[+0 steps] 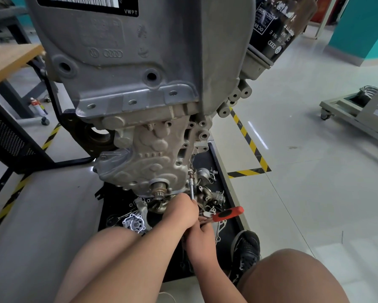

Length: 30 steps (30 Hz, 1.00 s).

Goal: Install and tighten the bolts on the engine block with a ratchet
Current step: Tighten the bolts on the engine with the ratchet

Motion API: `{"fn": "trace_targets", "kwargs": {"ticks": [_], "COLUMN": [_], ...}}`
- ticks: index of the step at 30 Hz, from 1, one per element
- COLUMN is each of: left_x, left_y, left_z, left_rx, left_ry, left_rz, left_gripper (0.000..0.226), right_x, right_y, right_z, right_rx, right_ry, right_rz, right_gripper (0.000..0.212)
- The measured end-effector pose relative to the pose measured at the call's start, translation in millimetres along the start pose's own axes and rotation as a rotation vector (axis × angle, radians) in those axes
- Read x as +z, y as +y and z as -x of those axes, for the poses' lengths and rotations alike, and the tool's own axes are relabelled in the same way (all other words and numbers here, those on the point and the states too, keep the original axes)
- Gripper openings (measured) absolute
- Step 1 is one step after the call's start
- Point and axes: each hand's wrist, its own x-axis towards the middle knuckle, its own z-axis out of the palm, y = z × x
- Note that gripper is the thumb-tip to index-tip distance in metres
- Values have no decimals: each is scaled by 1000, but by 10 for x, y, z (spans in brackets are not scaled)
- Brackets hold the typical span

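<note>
One engine block (140, 84) stands above one black tray (219, 165) of loose parts. One red-handled ratchet (227, 213) reaches its lower edge by one extension bar (191, 189); the left hand (183, 212) grips the bar's base, and the right hand (200, 235) grips the handle.

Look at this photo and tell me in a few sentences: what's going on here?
A seated person is working low on the engine block, which stands over a black tray of loose parts. The left hand grips the lower end of the extension bar, whose tip sits on a bolt at the block's right edge. The right hand holds the ratchet near its head, with the red-and-black handle sticking out to the right. They appear to be tightening that bolt.
</note>
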Motion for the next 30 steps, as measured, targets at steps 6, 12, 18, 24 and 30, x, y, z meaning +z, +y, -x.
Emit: {"fn": "trace_targets", "kwargs": {"ticks": [6, 12, 18, 24, 30], "left_x": [-29, -7, -20, -14, -61], "left_y": [-9, 1, -25, -48, -8], "left_z": [9, 18, 31, 133, 197], "left_rx": [33, 33, 48, 134, 273], "left_ry": [-18, -14, 1, 1, 169], "left_rz": [2, 29, 13, 32, 328], "left_gripper": [32, 31, 33, 33, 33], "right_x": [-11, -45, -96, -209, -273], "right_y": [-13, -63, -151, -298, -542], "right_z": [-32, -17, 21, 271, 323], "right_rx": [13, 91, 111, 75, -90], "right_ry": [15, -36, -123, -64, -15], "right_rz": [-69, -326, -262, -91, -17], "right_gripper": [25, 38, 31, 31, 24]}}
